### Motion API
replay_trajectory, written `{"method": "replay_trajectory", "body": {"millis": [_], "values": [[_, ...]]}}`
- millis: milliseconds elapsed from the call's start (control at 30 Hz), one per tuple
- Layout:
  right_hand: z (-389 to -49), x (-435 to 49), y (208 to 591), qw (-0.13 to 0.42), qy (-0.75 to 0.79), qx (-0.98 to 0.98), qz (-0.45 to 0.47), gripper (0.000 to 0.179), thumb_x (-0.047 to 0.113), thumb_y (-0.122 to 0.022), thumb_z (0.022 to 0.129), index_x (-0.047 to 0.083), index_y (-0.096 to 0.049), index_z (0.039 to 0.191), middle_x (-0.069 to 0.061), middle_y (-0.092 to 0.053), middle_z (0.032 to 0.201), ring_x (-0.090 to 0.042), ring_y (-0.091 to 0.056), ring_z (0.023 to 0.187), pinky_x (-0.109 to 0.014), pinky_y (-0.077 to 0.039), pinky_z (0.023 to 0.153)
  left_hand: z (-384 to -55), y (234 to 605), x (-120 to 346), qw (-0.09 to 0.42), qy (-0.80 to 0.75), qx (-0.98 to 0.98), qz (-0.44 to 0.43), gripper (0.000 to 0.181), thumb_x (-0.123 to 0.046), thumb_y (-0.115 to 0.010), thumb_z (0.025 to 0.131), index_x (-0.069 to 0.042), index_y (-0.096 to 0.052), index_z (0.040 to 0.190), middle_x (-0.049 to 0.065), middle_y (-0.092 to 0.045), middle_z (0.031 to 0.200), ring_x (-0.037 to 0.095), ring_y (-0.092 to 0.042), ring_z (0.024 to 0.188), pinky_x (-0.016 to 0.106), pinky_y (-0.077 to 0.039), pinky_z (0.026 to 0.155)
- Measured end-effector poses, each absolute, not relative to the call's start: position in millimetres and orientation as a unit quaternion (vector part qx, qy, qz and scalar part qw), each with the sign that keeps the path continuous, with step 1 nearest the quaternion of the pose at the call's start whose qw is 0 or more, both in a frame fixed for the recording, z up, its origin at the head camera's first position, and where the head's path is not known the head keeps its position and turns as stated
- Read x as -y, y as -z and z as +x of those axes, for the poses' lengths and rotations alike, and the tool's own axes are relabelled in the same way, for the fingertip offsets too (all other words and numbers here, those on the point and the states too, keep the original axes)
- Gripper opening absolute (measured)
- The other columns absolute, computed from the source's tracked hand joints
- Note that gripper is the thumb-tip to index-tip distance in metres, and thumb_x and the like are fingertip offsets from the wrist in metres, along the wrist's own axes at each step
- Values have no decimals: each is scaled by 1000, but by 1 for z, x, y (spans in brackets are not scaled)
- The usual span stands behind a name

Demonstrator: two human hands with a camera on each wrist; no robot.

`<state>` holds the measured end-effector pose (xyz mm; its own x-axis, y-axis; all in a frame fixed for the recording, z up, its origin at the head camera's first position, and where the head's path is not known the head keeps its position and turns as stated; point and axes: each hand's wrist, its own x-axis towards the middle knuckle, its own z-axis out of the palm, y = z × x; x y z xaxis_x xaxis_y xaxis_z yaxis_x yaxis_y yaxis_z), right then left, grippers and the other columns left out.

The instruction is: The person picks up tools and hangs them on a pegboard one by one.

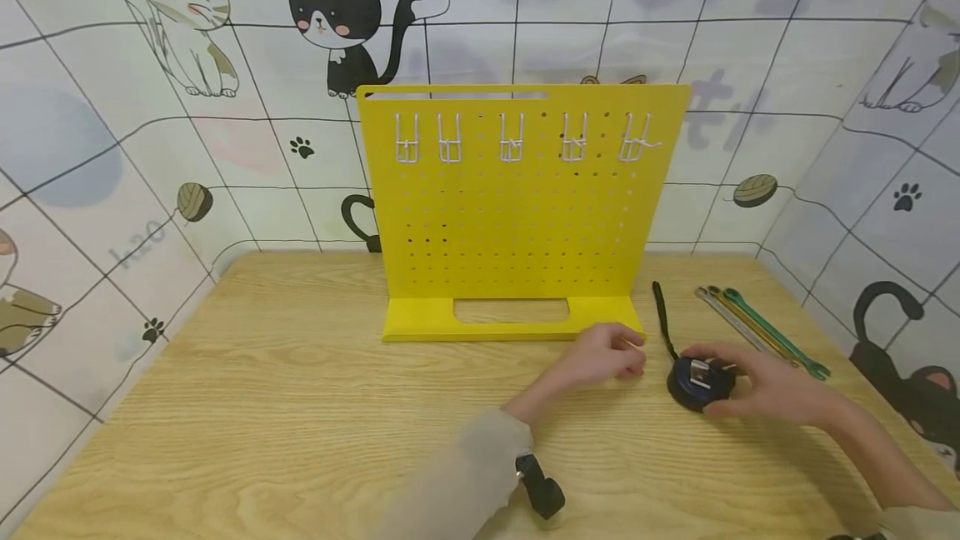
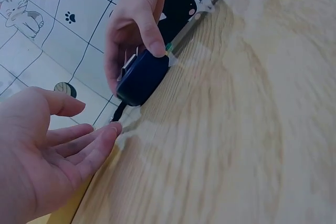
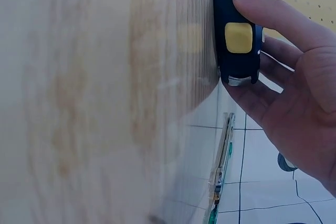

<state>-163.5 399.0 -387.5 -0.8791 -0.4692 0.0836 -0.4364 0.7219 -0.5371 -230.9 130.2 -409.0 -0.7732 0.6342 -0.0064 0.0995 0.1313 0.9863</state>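
Observation:
My right hand (image 1: 780,383) grips a dark blue tape measure (image 1: 686,394) at the right of the table, thumb on one side and fingers on the other. Its yellow button (image 3: 239,38) faces the right wrist camera. A black wrist strap (image 1: 662,315) trails from the tape measure toward the back. My left hand (image 1: 606,354) hovers or rests by the pegboard's front right corner, holding nothing. In the left wrist view, the left hand's (image 2: 47,150) fingers are loosely bent, with their tips near the strap (image 2: 118,112); whether they touch it I cannot tell.
A yellow pegboard (image 1: 517,265) stands at the back, with several white wire hooks (image 1: 512,140) along its top. Beyond the right hand lie a green wrench (image 1: 776,333), a gold wrench (image 1: 750,323) and a silver wrench (image 1: 723,311), side by side. Cat-patterned walls enclose the wooden table (image 1: 262,407).

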Motion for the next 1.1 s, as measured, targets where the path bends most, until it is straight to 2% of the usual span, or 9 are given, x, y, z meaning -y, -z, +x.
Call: {"method": "replay_trajectory", "body": {"millis": [133,300,400,533,667,800,933,1100], "values": [[-160,-400,386,36,285,-927,-242,71,27,-88,80,8,-56,140,-13,-59,134,0,-54,107,-25,-49,76,-226,411,-145,237,-655,-687,206,31,-1,-65,94,10,-63,124,11,-72,93,25,-74,85,28,-61,74],[-158,-400,383,35,283,-924,-255,69,24,-87,80,8,-57,140,-14,-60,133,0,-54,109,-26,-50,78,-224,416,-163,255,-720,-631,134,28,6,-64,93,13,-62,120,20,-73,91,38,-73,92,35,-62,77],[-157,-401,383,38,287,-919,-267,68,23,-87,81,8,-57,141,-13,-60,133,1,-54,110,-24,-51,80,-226,417,-170,263,-752,-597,96,24,8,-64,92,13,-63,115,27,-72,90,42,-72,95,38,-62,78],[-155,-403,384,48,289,-917,-272,69,22,-86,82,8,-56,142,-12,-59,135,3,-52,114,-23,-51,81,-229,418,-174,275,-773,-567,72,19,8,-64,92,12,-63,111,28,-72,93,42,-71,97,39,-61,81],[-153,-405,384,56,285,-921,-259,69,24,-86,82,11,-55,142,-15,-58,136,4,-50,117,-24,-51,83,-229,418,-177,279,-766,-573,83,16,5,-65,93,13,-67,106,24,-73,89,29,-74,79,35,-62,78],[-151,-405,385,48,274,-927,-253,70,28,-87,81,15,-57,142,-9,-59,137,3,-49,119,-26,-51,84,-228,417,-181,275,-755,-589,84,11,2,-68,91,10,-72,97,12,-70,75,12,-63,61,26,-59,64],[-151,-406,386,38,263,-927,-264,70,29,-88,80,18,-57,142,-5,-60,137,3,-50,120,-26,-51,85,-226,414,-185,267,-749,-603,60,6,1,-72,89,5,-74,93,5,-63,67,11,-56,57,19,-49,51],[-150,-406,388,33,255,-928,-268,70,31,-87,80,18,-58,142,-5,-60,138,4,-49,121,-25,-51,87,-225,411,-189,262,-736,-622,56,5,-3,-76,89,-3,-76,93,4,-61,67,11,-51,55,18,-43,47]]}}
